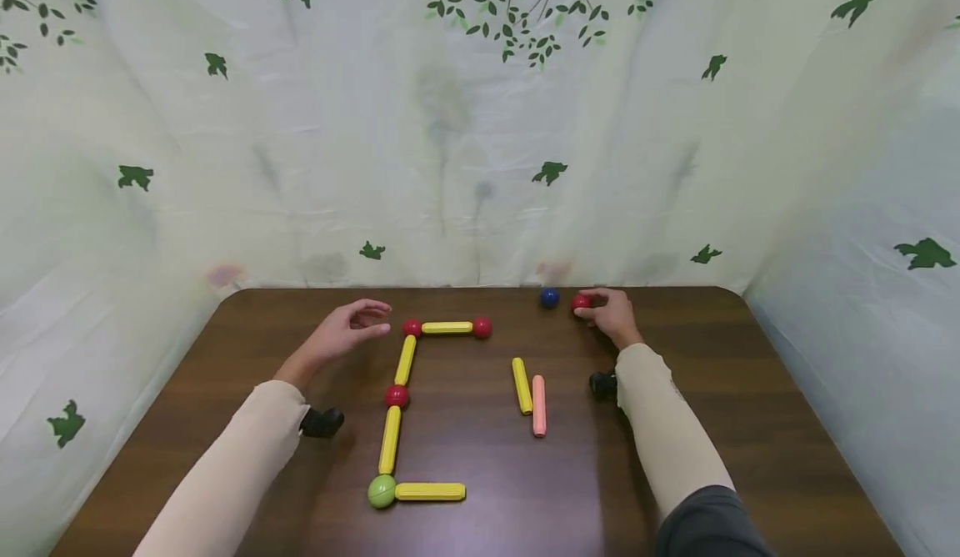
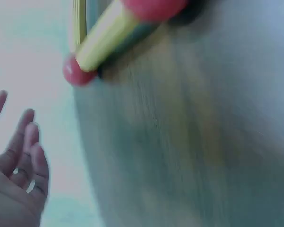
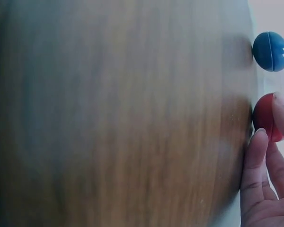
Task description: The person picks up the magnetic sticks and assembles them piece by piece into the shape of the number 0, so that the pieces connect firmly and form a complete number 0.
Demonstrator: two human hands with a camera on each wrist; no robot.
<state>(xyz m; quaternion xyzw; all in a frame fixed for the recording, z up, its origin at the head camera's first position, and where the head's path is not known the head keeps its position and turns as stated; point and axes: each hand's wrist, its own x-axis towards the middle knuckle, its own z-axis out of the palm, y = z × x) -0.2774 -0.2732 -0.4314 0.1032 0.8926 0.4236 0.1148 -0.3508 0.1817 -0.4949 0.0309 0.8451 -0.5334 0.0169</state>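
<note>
My right hand [image 1: 611, 315] is at the table's far edge, thumb and fingers pinching a red ball [image 3: 262, 116]. A blue ball [image 1: 550, 297] lies just left of it. My left hand [image 1: 348, 328] hovers left of the joined sticks and balls, fingers loosely bent and holding nothing. That shape has a red ball [image 1: 412, 328] at its upper corner, joined by a yellow stick [image 1: 447, 328] to another red ball [image 1: 482, 328]. Yellow sticks run down through a middle red ball [image 1: 397, 395] to a green ball [image 1: 382, 491], from which a yellow stick [image 1: 431, 492] points right.
A loose yellow stick [image 1: 522, 386] and a pink stick [image 1: 538, 406] lie side by side on the brown table [image 1: 712, 390], right of the joined shape. Behind the table hangs a pale curtain [image 1: 480, 123] printed with leaves.
</note>
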